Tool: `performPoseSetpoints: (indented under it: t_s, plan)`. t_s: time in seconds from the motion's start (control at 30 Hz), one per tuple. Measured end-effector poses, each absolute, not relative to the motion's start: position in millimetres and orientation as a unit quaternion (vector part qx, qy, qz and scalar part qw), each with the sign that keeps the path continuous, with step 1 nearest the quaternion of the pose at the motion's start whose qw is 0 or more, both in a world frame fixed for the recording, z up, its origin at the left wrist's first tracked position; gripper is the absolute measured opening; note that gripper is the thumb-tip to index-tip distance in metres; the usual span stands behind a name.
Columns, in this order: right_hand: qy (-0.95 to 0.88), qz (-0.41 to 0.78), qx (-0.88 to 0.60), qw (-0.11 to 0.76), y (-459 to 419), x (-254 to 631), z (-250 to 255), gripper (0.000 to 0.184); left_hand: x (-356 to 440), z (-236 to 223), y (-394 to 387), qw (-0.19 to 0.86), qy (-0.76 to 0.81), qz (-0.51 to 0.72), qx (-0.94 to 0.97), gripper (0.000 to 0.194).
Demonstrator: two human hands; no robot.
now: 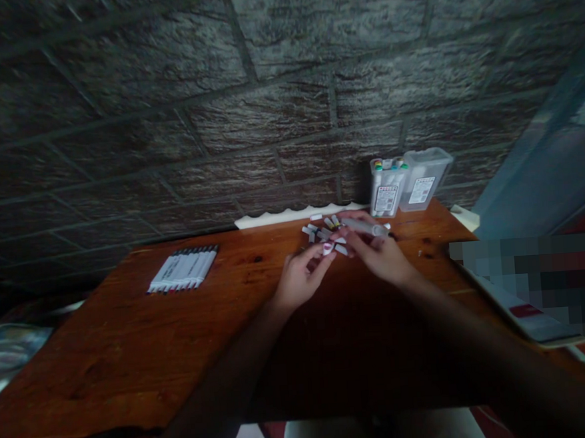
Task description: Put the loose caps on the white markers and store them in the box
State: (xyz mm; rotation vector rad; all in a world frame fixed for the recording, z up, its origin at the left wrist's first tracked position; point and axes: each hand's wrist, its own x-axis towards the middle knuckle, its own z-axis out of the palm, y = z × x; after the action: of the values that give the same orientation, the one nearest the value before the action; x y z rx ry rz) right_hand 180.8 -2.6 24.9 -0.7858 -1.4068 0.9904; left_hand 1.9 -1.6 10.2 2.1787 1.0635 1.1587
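Observation:
My left hand [304, 277] is closed, pinching a small white marker cap [327, 248] with a pinkish mark at its end. Close beside it, my right hand [383, 259] is wrapped round a marker with a pale barrel [364, 227], which points away to the left. Several loose white marker caps [317, 230], some with coloured bands, lie just beyond my fingers; my hands partly hide them. Off to the left, a neat row of white markers [183, 269] with dark ends lies side by side on the wooden table [221, 344].
Against the stone wall [286, 126] stand a clear box of markers [385, 189] and a second clear box [424, 180]. A white wavy-edged strip [287, 215] runs along the table's back edge. At the right lies a flat grey object [524, 313], partly blurred out.

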Motion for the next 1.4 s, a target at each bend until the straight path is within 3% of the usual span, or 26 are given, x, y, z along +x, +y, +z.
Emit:
performPoseSetpoints:
  t_s: [0.2,0.37,0.77,0.97,1.13,1.4]
  plan:
    - [-0.617,0.287,-0.393,0.618,-8.8,186.9,31.0,0.026,0.9,9.1,-0.3,0.207,0.391,0.408,0.798,0.021]
    - [-0.691,0.197,-0.396,0.572,-14.1,187.1,27.9,0.018,-0.2,9.8,-0.6,0.191,0.397,0.399,0.804,0.021]
    - [-0.778,0.126,-0.38,0.484,-16.2,184.4,26.0,0.02,-1.8,15.9,-1.1,0.181,0.372,0.395,0.821,0.022]
    - [-0.756,0.053,-0.388,0.525,-10.9,191.2,27.6,0.023,-4.2,12.0,2.9,0.2,0.383,0.408,0.804,0.02]
    - [-0.696,0.062,-0.449,0.557,-5.1,201.8,30.9,0.022,-2.1,6.7,2.3,0.242,0.381,0.406,0.795,0.022]
    - [-0.713,0.116,-0.403,0.562,-15.5,190.2,32.7,0.016,-3.8,7.7,2.5,0.229,0.39,0.401,0.796,0.022]
